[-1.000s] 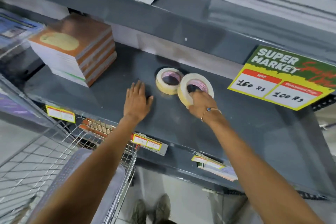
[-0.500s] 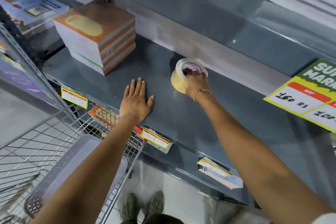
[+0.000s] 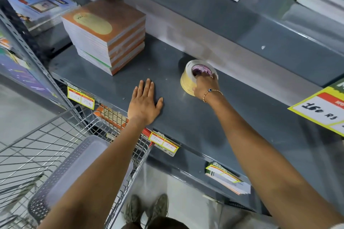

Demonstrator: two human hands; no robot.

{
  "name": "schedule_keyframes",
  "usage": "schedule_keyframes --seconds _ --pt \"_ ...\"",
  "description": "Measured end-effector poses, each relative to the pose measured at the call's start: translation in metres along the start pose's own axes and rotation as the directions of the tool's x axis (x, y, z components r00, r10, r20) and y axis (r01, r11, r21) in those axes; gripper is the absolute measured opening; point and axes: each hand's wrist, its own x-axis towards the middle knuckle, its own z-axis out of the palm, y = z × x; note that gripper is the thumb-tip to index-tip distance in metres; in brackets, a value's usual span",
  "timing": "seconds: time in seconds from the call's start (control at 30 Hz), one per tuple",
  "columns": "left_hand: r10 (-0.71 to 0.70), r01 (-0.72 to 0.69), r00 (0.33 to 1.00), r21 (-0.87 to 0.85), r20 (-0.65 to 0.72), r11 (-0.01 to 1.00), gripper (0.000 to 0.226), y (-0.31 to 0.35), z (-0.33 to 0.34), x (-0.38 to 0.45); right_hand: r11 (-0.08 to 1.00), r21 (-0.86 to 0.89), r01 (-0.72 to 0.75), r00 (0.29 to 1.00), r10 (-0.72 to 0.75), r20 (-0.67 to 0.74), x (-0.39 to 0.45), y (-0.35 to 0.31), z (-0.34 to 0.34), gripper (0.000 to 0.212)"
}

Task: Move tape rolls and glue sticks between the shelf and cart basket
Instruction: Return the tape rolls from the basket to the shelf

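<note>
Two cream tape rolls point(image 3: 189, 78) with pink cores stand stacked one on the other on the grey metal shelf point(image 3: 186, 121), near its back wall. My right hand point(image 3: 204, 84) grips the stack, fingers in the top roll's core and thumb on the outer side. My left hand point(image 3: 144, 103) lies flat and open on the shelf, to the left of the stack and apart from it. The wire cart basket point(image 3: 46, 145) is at the lower left, below the shelf edge. No glue sticks show.
A stack of orange-covered notebooks point(image 3: 106, 33) sits on the shelf at the left. A grey perforated plastic bin point(image 3: 74, 169) rests in the cart. A yellow price sign point(image 3: 320, 109) lies at the shelf's right. Price tags line the shelf edge. My shoes show on the floor below.
A second ago the two rolls lay side by side; my right hand has set one on top of the other and still holds the stack. My left hand has stayed flat.
</note>
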Motion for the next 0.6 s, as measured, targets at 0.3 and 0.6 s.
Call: schedule_keyframes --seconds 0.3,0.6 --pt "-0.001 0.001 1.0 0.008 0.011 1.0 0.071 -0.001 0.001 0.0 1.0 0.002 0.015 0.998 -0.015 0.059 -0.001 -0.002 -0.001 0.052" --pt "0.007 -0.01 0.998 0.054 0.056 0.999 0.071 -0.001 0.001 0.002 0.996 0.078 -0.032 0.998 0.028 0.059 -0.014 -0.005 -0.014 0.07"
